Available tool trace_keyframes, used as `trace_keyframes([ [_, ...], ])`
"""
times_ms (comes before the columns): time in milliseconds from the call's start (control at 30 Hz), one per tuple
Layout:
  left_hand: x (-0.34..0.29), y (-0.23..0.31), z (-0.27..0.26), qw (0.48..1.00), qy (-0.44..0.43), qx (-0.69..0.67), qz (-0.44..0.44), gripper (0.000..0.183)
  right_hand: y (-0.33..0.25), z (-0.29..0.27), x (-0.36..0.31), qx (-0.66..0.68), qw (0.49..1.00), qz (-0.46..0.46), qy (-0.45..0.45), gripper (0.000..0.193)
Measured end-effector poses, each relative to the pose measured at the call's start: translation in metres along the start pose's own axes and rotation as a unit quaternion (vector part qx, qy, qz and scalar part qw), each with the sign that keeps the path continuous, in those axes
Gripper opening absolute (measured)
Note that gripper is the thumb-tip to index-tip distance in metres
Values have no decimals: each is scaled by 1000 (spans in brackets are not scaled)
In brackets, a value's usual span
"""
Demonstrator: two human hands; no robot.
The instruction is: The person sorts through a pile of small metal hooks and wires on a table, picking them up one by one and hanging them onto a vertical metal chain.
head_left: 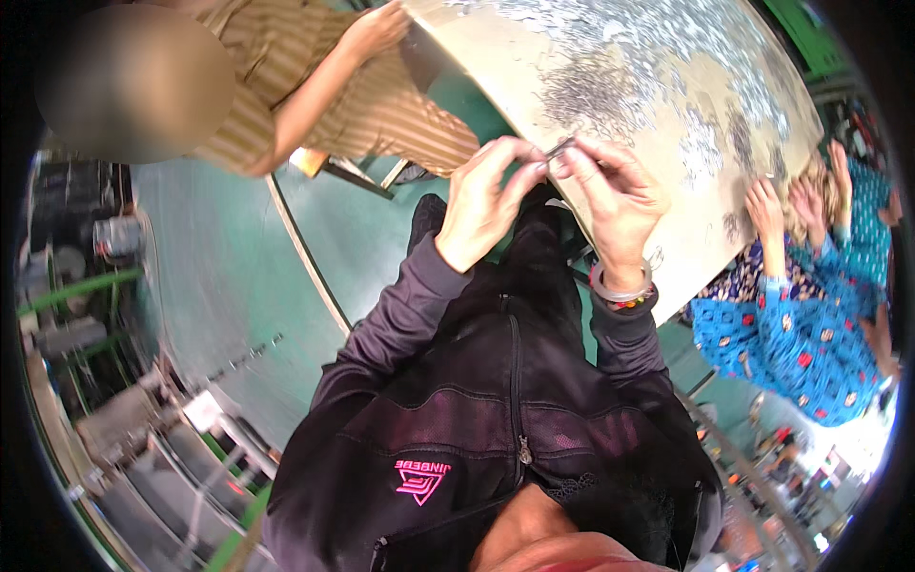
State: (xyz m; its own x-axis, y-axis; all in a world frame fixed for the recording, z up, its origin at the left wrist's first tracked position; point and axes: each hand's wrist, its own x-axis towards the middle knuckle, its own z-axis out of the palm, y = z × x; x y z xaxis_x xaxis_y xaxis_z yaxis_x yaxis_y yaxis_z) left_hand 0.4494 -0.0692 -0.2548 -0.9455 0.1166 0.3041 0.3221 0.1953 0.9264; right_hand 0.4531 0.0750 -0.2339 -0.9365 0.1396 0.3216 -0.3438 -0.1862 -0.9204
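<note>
Between my two hands is a small, thin dark metal piece (560, 148), held just over the near edge of the table. The fingertips of my left hand (491, 195) pinch its left end. My right hand (618, 191), with bangles at the wrist, grips the other end between thumb and fingers. Its exact kind is too small to make out. Just beyond my fingers lies a pile of thin dark pieces (589, 95) on the pale tabletop (510, 71). Farther off spreads a wide heap of shiny silvery pieces (658, 29).
On the left, a person in striped clothes (381, 119) sits close to the table. Across the right side are people in blue patterned clothes (791, 334), their hands at the table edge. Grey machinery and racks (124, 419) stand at far left beside the green floor (238, 286).
</note>
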Motion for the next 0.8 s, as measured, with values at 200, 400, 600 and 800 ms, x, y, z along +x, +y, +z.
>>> trace_keyframes([
  [200, 16, -33, -3, 988, 12, -138, -68, 27, 20, -12, -35, 53, 996, 51, 42, 16],
  [400, 70, -84, 36, 982, -111, 146, 54, 15, 34, -9, -52, 50, 991, 121, 29, 16],
  [600, 98, -99, 92, 935, -214, 224, 175, 16, 36, -6, -55, 45, 991, 118, 42, 15],
  [800, 97, -124, 124, 832, -290, 388, 269, 17, 12, -14, -51, 4, 990, 140, 32, 12],
])
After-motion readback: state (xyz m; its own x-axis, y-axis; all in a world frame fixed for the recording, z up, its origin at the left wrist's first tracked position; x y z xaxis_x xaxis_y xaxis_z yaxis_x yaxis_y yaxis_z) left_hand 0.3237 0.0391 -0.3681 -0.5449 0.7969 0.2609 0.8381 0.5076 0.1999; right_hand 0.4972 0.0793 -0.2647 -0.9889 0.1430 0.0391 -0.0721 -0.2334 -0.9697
